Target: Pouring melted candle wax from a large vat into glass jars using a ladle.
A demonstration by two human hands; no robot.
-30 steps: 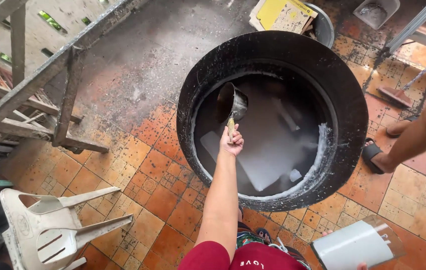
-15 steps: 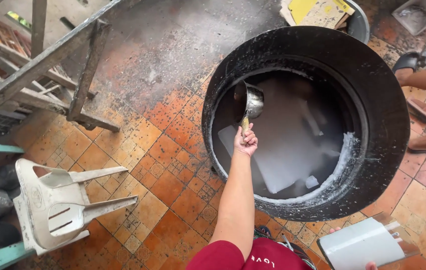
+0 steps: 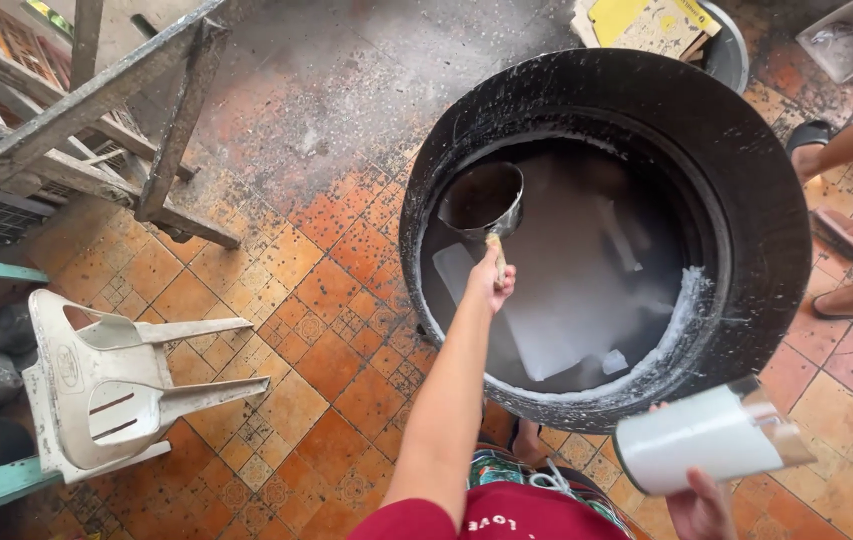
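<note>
Head view, looking straight down. Nearest to me, at the bottom right, my right hand (image 3: 698, 508) grips the underside of a white cylindrical container (image 3: 703, 438), which lies tilted on its side, its brown open end pointing right. Only part of that hand shows, with fingers closed against the container's wall.

Just left of it, my left arm stretches up from a red sleeve. My left hand (image 3: 491, 281) is closed tight around the pale handle of a metal ladle (image 3: 483, 200). The ladle's dark bowl hangs inside the near-left part of a big black tub (image 3: 766, 200), above the pale grey liquid (image 3: 566, 290) that fills it. A whitish crust lines the tub's inner rim on the right.

The tub stands on an orange patterned tile floor (image 3: 276, 330). At the left lies a white plastic chair (image 3: 106, 385), tipped over. Beyond it stands a grey metal frame (image 3: 116, 95). At the far right edge, another person's bare legs and sandalled feet (image 3: 836, 300) stand beside the tub. At the top, a yellow box (image 3: 641, 22) sits behind the tub.
</note>
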